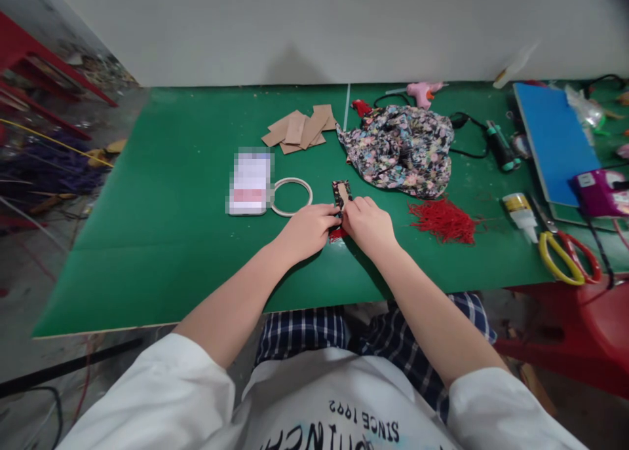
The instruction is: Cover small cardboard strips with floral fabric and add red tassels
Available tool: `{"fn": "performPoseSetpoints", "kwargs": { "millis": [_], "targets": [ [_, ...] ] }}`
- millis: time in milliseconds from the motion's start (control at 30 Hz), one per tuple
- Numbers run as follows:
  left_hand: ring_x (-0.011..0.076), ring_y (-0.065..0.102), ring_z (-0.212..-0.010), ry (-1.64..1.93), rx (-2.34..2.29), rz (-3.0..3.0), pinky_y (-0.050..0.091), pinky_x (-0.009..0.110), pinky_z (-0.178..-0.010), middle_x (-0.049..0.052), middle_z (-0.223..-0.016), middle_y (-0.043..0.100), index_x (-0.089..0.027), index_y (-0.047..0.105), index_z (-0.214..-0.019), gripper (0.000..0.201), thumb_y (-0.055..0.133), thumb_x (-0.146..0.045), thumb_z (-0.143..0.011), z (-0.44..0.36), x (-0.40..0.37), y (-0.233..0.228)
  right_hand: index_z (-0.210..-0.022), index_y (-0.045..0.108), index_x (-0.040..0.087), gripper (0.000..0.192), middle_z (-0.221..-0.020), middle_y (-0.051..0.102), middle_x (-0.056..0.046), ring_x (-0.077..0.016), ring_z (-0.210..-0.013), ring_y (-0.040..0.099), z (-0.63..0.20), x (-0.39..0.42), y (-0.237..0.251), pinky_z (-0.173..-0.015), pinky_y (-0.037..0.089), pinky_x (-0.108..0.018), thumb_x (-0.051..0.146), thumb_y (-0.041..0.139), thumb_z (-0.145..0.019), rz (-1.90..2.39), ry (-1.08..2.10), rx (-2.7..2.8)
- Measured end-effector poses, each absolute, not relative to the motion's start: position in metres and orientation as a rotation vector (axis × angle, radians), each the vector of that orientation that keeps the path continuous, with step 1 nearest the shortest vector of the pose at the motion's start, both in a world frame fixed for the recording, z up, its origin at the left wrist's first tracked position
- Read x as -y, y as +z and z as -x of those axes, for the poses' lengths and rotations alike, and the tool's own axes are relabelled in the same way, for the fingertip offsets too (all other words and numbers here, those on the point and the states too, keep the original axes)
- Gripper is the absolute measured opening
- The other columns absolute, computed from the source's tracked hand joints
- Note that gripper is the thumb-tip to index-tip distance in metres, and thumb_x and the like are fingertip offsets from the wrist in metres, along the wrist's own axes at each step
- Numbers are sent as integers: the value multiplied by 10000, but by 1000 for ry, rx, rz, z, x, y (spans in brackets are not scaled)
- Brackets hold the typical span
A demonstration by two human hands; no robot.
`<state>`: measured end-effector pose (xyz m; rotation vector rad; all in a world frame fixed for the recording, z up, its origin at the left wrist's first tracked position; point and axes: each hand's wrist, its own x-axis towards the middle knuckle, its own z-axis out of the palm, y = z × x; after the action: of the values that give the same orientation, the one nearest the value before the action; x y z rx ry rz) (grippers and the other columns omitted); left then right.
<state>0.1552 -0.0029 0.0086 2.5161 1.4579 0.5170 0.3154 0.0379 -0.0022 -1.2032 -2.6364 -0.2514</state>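
Both forearms reach forward across the worktop (162,240) and converge at the floral strip (341,191), backs of hands up. Left hand (307,231): fingers nearly straight and close together, tips touching the strip's left edge; thumb mostly hidden, so can't tell if it pinches or just presses. Right hand (369,227): fingers curled, thumb side in against the strip's right edge, grasping it. Strip lies between the two sets of fingertips, far end sticking out beyond them, tan patch showing on its upper face; red bit (337,234) at its near end. Relative to the strip: white ring (310,194) just left, phone (250,183) farther left, cardboard pieces (301,130) beyond and left, floral cloth (403,152) beyond and right, red threads (443,222) to the right.
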Motion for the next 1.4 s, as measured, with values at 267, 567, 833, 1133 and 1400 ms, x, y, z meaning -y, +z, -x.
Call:
{"fn": "performPoseSetpoints", "kwargs": {
  "millis": [267, 567, 833, 1133, 1400],
  "targets": [
    [212, 543, -1121, 491, -1465, -2510, 455, 400, -966, 100, -1148, 621, -140, 657, -1023, 402, 413, 0, -735, -156, 3, 11, -846, 574, 153, 183, -811, 583, -72, -183, -806, 497, -315, -40, -7, -627, 352, -271, 213, 402, -848, 1306, -127, 2590],
    [211, 553, -1110, 455, -1493, -2528, 452, 392, -966, 90, -1161, 617, -152, 650, -1042, 388, 440, -19, -745, -157, 3, 12, -793, 582, 139, 215, -777, 595, -80, -178, -774, 528, -321, -47, -7, -723, 393, -274, 227, 399, -860, 1296, 74, 2480],
    [221, 548, -1116, 464, -1482, -2514, 454, 401, -958, 105, -1162, 615, -136, 654, -1034, 376, 450, -12, -744, -156, 3, 12, -831, 614, 177, 154, -788, 600, -51, -166, -790, 533, -328, -50, -8, -724, 396, -260, 229, 469, -841, 1233, 264, 2421],
    [217, 549, -1113, 474, -1481, -2521, 455, 399, -964, 95, -1154, 620, -141, 655, -1032, 383, 433, -18, -745, -156, 2, 11, -819, 641, 178, 210, -783, 610, -52, -161, -786, 520, -322, -42, -3, -668, 371, -254, 240, 444, -857, 1217, 78, 2496],
    [221, 556, -1097, 506, -1456, -2527, 459, 398, -959, 102, -1127, 631, -129, 663, -1006, 372, 432, -17, -738, -156, 2, 9, -830, 605, 160, 204, -784, 594, -71, -179, -768, 492, -319, -37, 0, -565, 306, -284, 195, 407, -864, 1199, -207, 2618]
  ]
}}
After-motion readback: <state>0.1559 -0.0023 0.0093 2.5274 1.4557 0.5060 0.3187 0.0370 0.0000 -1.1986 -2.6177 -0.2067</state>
